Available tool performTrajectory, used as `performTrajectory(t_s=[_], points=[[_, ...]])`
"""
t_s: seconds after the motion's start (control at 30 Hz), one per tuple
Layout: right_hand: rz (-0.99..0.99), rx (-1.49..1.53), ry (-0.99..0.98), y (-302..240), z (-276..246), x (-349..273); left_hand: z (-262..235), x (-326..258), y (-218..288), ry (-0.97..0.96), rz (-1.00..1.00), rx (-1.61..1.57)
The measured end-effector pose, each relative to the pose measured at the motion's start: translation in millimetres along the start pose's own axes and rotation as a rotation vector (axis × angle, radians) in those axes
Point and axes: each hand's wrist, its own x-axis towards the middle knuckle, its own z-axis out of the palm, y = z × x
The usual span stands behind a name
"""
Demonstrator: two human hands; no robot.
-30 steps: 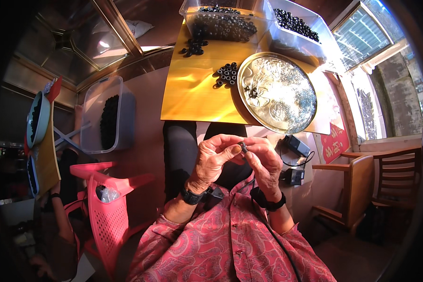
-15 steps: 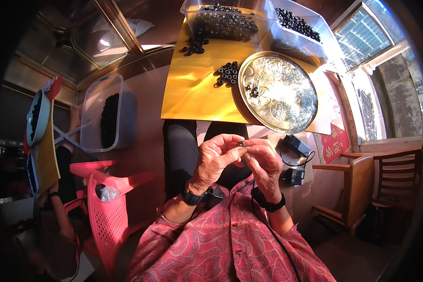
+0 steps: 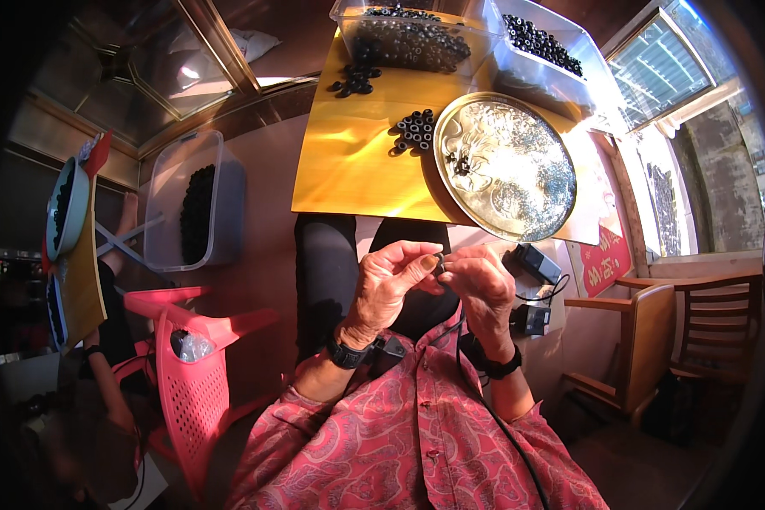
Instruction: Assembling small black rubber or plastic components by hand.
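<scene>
Above my lap, my left hand [image 3: 389,285] pinches a small black ring [image 3: 439,264] between thumb and forefinger. My right hand [image 3: 479,280] has its fingertips closed at the ring's other side; whether they grip the ring or some smaller piece on it is hidden. Beyond my hands, a round metal tray [image 3: 503,223] holds tiny shiny pieces and a few dark bits. Just left of it, a cluster of black rings with pale centres [image 3: 415,132] lies on the yellow tabletop [image 3: 348,187]. More black rings [image 3: 356,81] lie loose farther back.
Two clear plastic bins [image 3: 484,53] of black rings stand at the table's far edge. Another bin [image 3: 229,204] is at left, near a pink plastic chair [image 3: 191,374]. Wooden chairs [image 3: 650,340] and black power adapters [image 3: 531,320] are at right. A co-worker's arm [image 3: 110,382] shows at far left.
The ring has turned in my fingers and is now more covered by my left thumb. My right hand has shifted slightly right, its fingers more bunched.
</scene>
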Motion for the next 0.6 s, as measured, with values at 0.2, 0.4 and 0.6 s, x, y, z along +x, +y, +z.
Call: performTrajectory(t_s=[0.2,0.4,0.6], points=[[0.039,0.012,0.030,4,3,-4,5,0,2,0.044,0.002,0.023],[-0.066,-0.060,0.048,2,9,-4,6,0,2,0.038,0.007,0.027],[-0.049,-0.013,0.131,9,15,-7,1,1,-1,0.013,0.020,0.009]])
